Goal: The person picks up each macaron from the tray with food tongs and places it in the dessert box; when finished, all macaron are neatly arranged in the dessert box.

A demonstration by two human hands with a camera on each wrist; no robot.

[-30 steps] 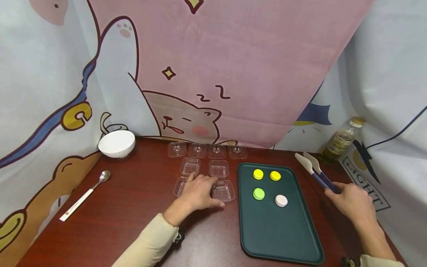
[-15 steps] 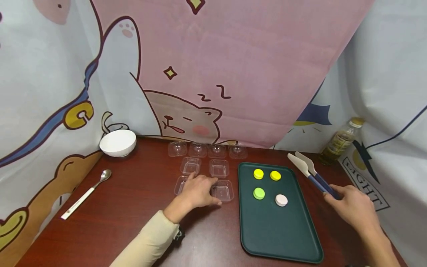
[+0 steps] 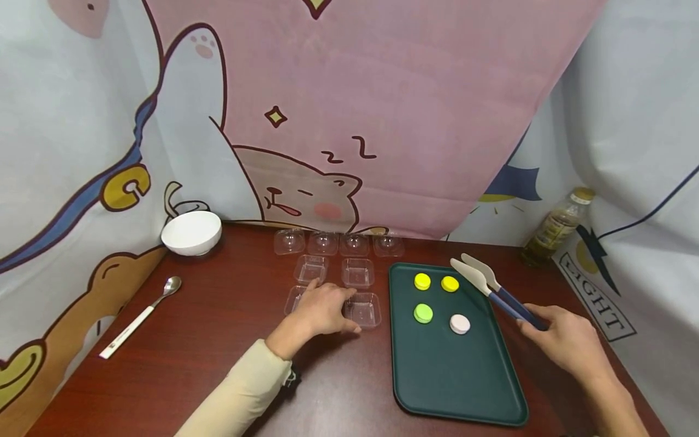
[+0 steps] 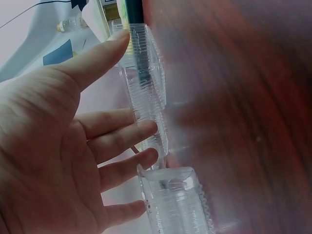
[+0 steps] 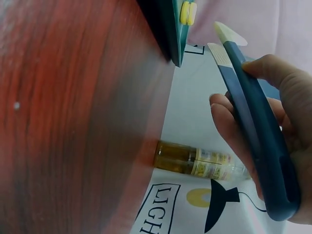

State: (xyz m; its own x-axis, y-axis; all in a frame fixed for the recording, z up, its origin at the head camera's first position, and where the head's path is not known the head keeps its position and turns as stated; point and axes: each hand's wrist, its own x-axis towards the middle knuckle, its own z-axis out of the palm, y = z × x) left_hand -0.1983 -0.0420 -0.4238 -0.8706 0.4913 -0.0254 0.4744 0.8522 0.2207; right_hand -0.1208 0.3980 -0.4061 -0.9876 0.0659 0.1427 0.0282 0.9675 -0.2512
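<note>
The right hand (image 3: pixel 565 341) grasps blue-handled, pale-tipped tongs (image 5: pixel 261 122), held over the far right corner of a dark green rectangular tray (image 3: pixel 455 376), near its two small yellow discs (image 3: pixel 450 284). The left hand (image 3: pixel 323 308), fingers relaxed and parted, is at clear square plastic containers (image 3: pixel 363 311) beside the tray's left edge; contact is unclear.

We see pale glare on the table (image 3: pixel 344 388) left of the tray (image 3: pixel 455 379), soft shadow right of it; wrist views look hazy.
</note>
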